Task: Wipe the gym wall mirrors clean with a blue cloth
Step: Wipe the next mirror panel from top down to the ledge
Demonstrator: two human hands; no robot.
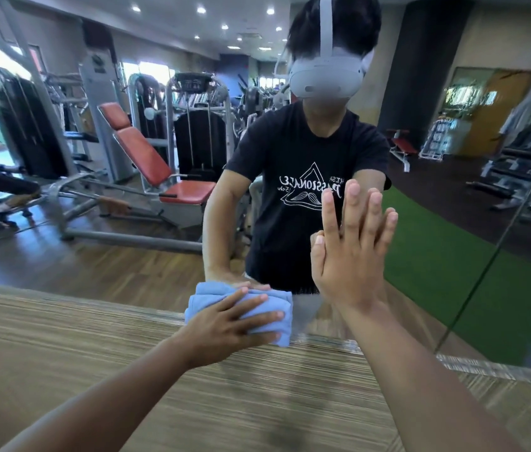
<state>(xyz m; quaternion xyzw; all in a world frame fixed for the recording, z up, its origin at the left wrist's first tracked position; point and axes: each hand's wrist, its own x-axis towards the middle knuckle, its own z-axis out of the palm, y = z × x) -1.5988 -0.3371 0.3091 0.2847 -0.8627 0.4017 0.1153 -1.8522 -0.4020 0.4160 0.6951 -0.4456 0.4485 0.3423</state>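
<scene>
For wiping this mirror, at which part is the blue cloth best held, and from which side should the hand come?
Probably its broad front face, approached straight from the front. The blue cloth is folded into a thick pad lying flat on the mirror at its bottom edge, so its back cannot be reached. The left hand presses it there with spread fingers.

- A striped brown wood panel [94,353] runs below the mirror [127,249]; whether it is a ledge or wall is unclear.
- The bunched blue cloth [207,296] sits at its top edge, under the flat left hand [225,324].
</scene>
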